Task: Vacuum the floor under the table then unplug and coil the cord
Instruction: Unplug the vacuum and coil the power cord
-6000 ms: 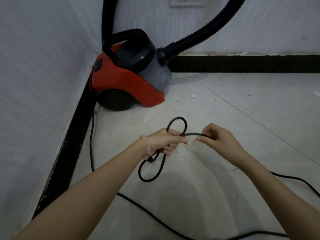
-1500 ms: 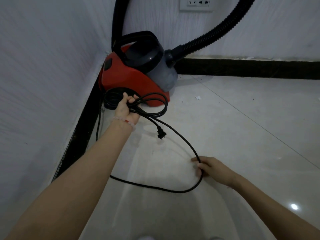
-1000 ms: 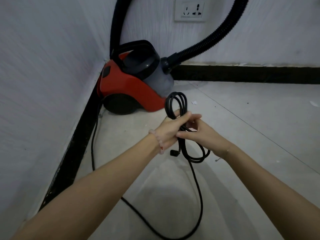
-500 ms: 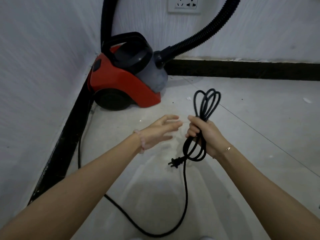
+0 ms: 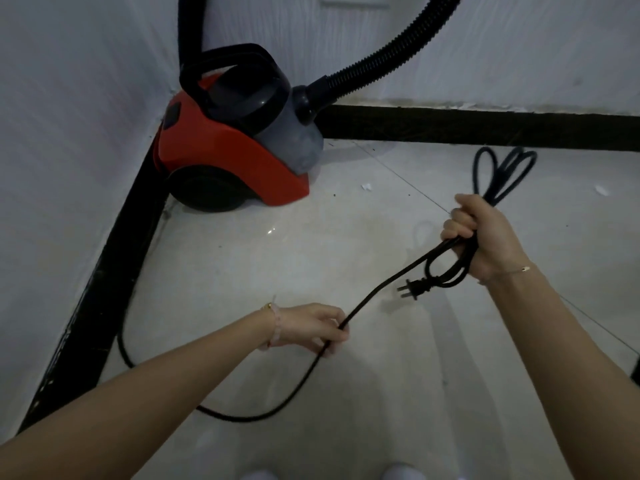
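My right hand [image 5: 485, 233] grips the coiled cord [image 5: 381, 285], plug [image 5: 414, 289] dangling, while my left hand [image 5: 311, 327] pinches the loose stretch

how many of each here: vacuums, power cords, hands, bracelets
Red and black plastic canister vacuum cleaner: 1
Black rubber power cord with plug: 1
Hands, left hand and right hand: 2
Bracelets, pink bead bracelet and thin chain bracelet: 2
Total: 6

Room corner on my feed
White textured walls [image 5: 69, 133] meet over a black baseboard [image 5: 485, 128]; I see two small white scraps [image 5: 366, 186] lying near it.
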Motion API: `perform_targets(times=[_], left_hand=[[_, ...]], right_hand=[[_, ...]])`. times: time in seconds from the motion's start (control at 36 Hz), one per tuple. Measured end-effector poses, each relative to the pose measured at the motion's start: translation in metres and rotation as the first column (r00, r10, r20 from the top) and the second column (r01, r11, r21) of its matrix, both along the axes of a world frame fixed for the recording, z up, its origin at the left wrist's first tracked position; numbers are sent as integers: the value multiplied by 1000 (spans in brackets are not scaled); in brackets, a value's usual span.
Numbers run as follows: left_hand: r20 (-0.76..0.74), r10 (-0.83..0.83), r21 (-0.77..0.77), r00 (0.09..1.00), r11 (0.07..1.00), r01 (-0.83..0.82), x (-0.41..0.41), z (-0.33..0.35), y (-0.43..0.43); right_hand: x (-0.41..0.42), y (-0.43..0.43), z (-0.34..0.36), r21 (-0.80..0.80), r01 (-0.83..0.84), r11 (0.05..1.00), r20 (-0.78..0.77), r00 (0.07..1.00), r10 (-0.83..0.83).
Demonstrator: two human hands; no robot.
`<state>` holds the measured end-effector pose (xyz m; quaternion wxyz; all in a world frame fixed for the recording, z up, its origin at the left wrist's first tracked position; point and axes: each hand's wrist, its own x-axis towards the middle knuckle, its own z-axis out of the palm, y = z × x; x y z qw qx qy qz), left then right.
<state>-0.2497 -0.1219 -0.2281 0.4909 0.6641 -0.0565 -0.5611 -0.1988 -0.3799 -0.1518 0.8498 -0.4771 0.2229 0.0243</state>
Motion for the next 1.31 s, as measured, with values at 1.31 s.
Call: perform_targets(times=[1.31], left_hand=[[642,316,49,698,892,-449,74,62,72]], right_hand=[[-35,51,-46,176,-335,926,-233,899,370]])
